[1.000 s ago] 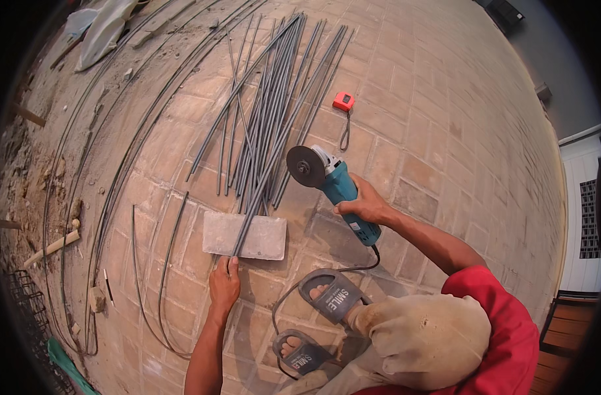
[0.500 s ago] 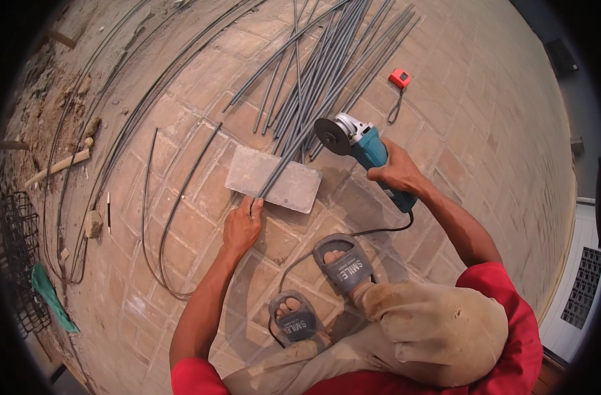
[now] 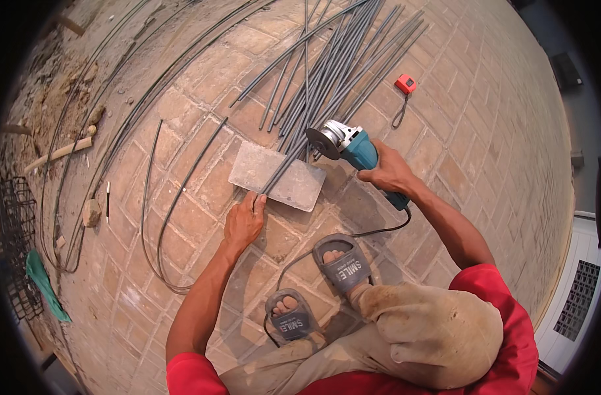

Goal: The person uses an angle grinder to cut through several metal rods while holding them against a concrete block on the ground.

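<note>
My left hand [image 3: 245, 222] is closed in a pinch on the near ends of a few grey metal rods [image 3: 279, 174]. These rods lie slantwise across a pale rectangular block [image 3: 306, 187]. In my right hand [image 3: 394, 170] is a teal angle grinder [image 3: 361, 153] with a silver head, my fingers wrapped round its body. Its dark round disc [image 3: 321, 142] is just right of the rods, above the block's far edge; whether it touches them I cannot tell. A black cord [image 3: 391, 230] runs from the grinder's rear past my sandals.
A loose pile of metal rods [image 3: 343, 62] spreads beyond the block. A red tape measure [image 3: 405, 83] with a strap lies at the far right. Long bent rods [image 3: 149, 72] curve along the left, near a stone [image 3: 92, 213], a green cloth [image 3: 45, 286] and dark metal mesh [image 3: 14, 230].
My right hand has brought the grinder left and slightly nearer me, its disc now closer to the rods over the block. My left hand keeps its pinch on the rods.
</note>
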Motion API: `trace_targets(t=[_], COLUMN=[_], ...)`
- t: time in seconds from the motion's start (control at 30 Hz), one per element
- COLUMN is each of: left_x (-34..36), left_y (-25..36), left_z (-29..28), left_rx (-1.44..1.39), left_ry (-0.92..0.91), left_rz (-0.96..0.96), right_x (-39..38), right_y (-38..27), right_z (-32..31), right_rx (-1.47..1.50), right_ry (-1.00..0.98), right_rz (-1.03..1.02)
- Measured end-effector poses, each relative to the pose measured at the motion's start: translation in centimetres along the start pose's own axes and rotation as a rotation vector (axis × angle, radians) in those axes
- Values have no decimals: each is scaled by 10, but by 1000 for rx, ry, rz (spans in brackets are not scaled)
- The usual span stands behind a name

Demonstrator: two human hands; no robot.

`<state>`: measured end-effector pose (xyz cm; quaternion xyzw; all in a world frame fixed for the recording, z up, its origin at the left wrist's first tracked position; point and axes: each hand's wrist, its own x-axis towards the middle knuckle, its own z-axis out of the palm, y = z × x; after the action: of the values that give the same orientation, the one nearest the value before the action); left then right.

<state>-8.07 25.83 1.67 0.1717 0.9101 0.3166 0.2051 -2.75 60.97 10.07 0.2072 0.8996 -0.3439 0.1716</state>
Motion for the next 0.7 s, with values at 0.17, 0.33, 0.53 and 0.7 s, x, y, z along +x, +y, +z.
trace_targets(t=[0.17, 0.33, 0.53, 0.7], left_x=[0, 0, -1, -2], left_y=[1, 2, 2, 0], left_z=[-1, -3, -2, 1], left_rx=[9, 2, -21, -21], left_ry=[16, 8, 8, 36], left_rz=[11, 3, -8, -2], right_x=[8, 13, 15, 19], right_y=[2, -5, -8, -11], right_z=[4, 5, 7, 10], right_rx=[-35, -69, -89, -92], right_ry=[0, -11, -4, 17], right_rz=[-12, -20, -74, -99])
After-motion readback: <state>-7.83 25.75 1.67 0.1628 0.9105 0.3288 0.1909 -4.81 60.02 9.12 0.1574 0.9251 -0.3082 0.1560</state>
